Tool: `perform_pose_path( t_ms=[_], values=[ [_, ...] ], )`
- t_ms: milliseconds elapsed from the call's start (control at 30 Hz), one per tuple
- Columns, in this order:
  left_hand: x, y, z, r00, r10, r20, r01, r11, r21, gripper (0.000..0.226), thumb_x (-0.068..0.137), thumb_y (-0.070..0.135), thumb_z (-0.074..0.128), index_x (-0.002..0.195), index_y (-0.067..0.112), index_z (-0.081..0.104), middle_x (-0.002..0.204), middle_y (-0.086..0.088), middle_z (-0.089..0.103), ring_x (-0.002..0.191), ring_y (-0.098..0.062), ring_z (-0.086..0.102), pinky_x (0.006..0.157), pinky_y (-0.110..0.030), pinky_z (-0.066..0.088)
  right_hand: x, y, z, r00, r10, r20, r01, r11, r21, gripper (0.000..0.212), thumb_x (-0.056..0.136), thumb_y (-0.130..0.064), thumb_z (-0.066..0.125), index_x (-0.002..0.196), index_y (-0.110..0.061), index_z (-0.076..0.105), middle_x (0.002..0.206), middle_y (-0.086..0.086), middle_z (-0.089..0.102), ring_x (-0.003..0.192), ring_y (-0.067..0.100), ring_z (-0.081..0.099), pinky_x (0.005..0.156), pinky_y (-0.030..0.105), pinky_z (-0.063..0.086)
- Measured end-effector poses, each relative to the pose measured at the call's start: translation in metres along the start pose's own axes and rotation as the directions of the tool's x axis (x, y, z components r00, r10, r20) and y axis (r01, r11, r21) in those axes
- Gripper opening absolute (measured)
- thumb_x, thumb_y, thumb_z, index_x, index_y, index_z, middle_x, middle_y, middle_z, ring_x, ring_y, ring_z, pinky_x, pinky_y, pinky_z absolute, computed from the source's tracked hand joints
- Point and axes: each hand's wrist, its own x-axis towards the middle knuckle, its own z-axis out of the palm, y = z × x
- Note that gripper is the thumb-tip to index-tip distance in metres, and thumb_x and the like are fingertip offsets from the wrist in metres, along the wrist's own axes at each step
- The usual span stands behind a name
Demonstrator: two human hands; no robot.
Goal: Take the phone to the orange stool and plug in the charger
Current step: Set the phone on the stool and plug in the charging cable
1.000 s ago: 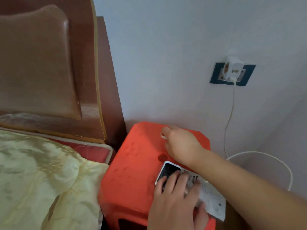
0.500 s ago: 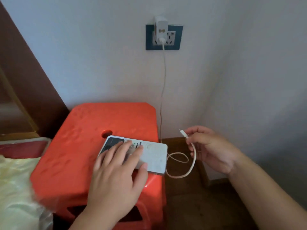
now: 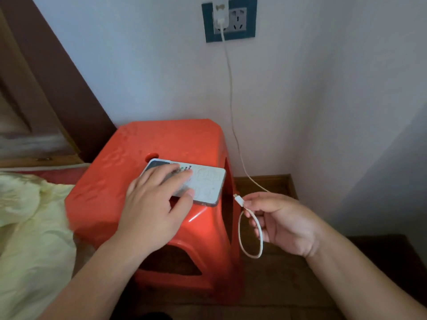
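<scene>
The phone (image 3: 206, 183), in a pale patterned case, lies face down on the orange stool (image 3: 166, 142), near its right edge. My left hand (image 3: 152, 204) rests flat on the phone, with fingers over its camera end and the thumb at its near edge. Just right of the stool, my right hand (image 3: 284, 222) pinches the white charger cable (image 3: 231, 93) close to its plug (image 3: 238, 199). The plug tip points at the phone's right end, a short gap away. A loop of cable hangs below my fingers. The cable runs up the wall to a white adapter (image 3: 220, 12) in the socket.
A blue-framed wall socket (image 3: 231, 19) sits above the stool. A dark wooden headboard (image 3: 46, 88) and a bed with a pale yellow cover (image 3: 30, 227) lie to the left. White walls meet in a corner at the right, over a wooden floor (image 3: 272, 285).
My right hand left the stool's top, took the cable end and now brings the plug close to the phone. My view swung right and down. The left hand stays on the phone.
</scene>
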Motion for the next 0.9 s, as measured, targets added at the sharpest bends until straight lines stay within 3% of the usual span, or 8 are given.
perform_pose_path(
  t_ms=[167,700,900],
  values=[
    [0.002,-0.001,0.001,1.000,0.009,0.000,-0.009,1.000,-0.014,0.044,0.084,0.045,0.047,0.120,0.029,0.066,0.130,0.005,0.060,0.122,-0.016,0.048,0.097,-0.037,0.030,0.000,-0.004,0.011,0.998,-0.023,0.067,0.025,0.999,-0.021,0.011,0.083,-0.005,0.065,0.086,-0.014,0.071,0.065,0.000,0.059,0.056,0.012,0.049,0.048,0.022,0.044],
    [0.000,-0.001,0.003,1.000,0.005,-0.010,-0.005,1.000,0.019,0.041,0.086,0.043,0.047,0.121,0.030,0.064,0.131,0.006,0.060,0.124,-0.016,0.046,0.097,-0.036,0.028,0.013,-0.020,0.014,0.991,-0.123,0.059,0.130,0.982,-0.136,0.006,0.079,-0.008,0.068,0.078,-0.012,0.073,0.061,0.001,0.055,0.051,0.011,0.045,0.042,0.022,0.036],
    [0.000,0.002,0.000,1.000,0.013,0.005,-0.013,0.999,0.053,0.041,0.088,0.042,0.045,0.122,0.028,0.064,0.133,0.006,0.060,0.124,-0.018,0.047,0.098,-0.040,0.031,0.017,-0.029,0.012,0.986,-0.158,0.057,0.166,0.963,-0.214,0.013,0.080,-0.006,0.065,0.072,-0.012,0.074,0.059,0.000,0.053,0.049,0.009,0.045,0.041,0.022,0.035]
  ],
)
